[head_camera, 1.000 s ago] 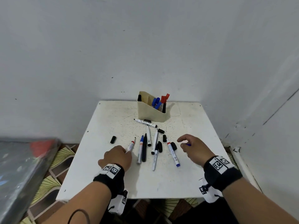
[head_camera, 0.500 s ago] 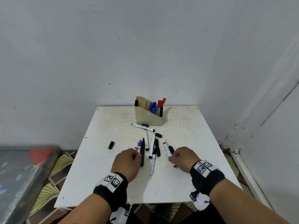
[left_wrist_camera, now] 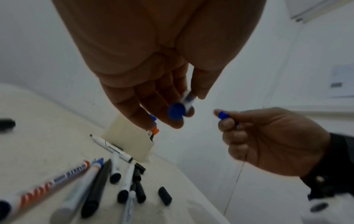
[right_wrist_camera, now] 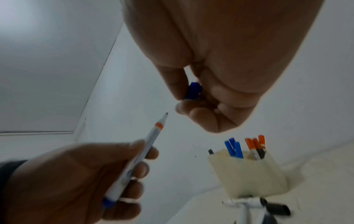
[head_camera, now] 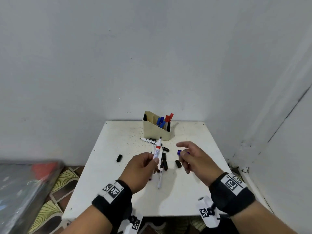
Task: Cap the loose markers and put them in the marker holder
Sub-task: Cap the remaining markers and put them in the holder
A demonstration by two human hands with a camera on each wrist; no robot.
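My left hand [head_camera: 143, 164] grips an uncapped white marker [head_camera: 157, 150] above the table, its dark tip pointing away; it has a red band near the tip and a blue rear end [left_wrist_camera: 176, 112]. My right hand [head_camera: 194, 157] pinches a blue cap [head_camera: 179, 152] just right of that marker, a short gap from the tip [right_wrist_camera: 166, 113]. The beige marker holder [head_camera: 156, 130] stands at the table's back with blue and red capped markers in it. Several loose markers [head_camera: 160, 174] lie below my hands.
Loose black caps lie on the white table [head_camera: 185, 191]: one at the left [head_camera: 119, 158], one under my right hand [head_camera: 178, 163], one near the holder [head_camera: 166, 149]. An uncapped marker [head_camera: 149, 140] lies in front of the holder. Walls close in behind and on the right.
Both hands have risen from the pile on the table. The left now holds the white marker up, and the right holds the blue cap beside its tip.
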